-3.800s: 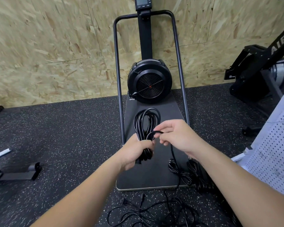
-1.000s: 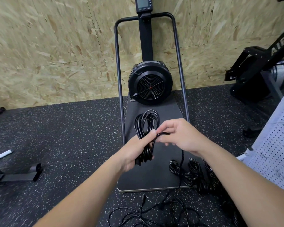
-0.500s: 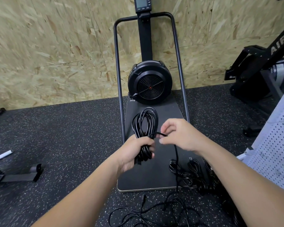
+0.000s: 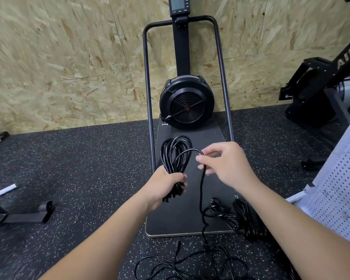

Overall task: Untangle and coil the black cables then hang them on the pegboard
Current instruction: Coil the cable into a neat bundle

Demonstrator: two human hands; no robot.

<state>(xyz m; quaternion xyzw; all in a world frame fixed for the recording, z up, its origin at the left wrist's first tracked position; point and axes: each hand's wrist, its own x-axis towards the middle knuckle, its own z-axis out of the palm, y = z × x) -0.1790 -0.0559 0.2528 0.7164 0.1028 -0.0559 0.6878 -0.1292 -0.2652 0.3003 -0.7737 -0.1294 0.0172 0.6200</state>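
My left hand [image 4: 166,183] grips the lower part of a black cable coil [image 4: 175,152], whose loops stand up above my fist. My right hand [image 4: 224,164] pinches the free strand of the same cable [image 4: 201,190], arched over beside the coil. That strand hangs down to a loose tangle of black cable [image 4: 192,263] on the floor. Two bundled black cables [image 4: 236,216] lie on the machine's base board under my right forearm. The white pegboard [image 4: 339,190] leans at the right edge.
A fan exercise machine [image 4: 187,103] with a tall black frame stands against the chipboard wall, its dark base board [image 4: 178,221] beneath my hands. A black air bike [image 4: 321,89] stands at the right. Metal feet [image 4: 18,216] lie on the speckled rubber floor at the left.
My right hand has moved right and a little up, drawing a fresh loop of strand away from the coil. My left hand keeps its grip on the coil.
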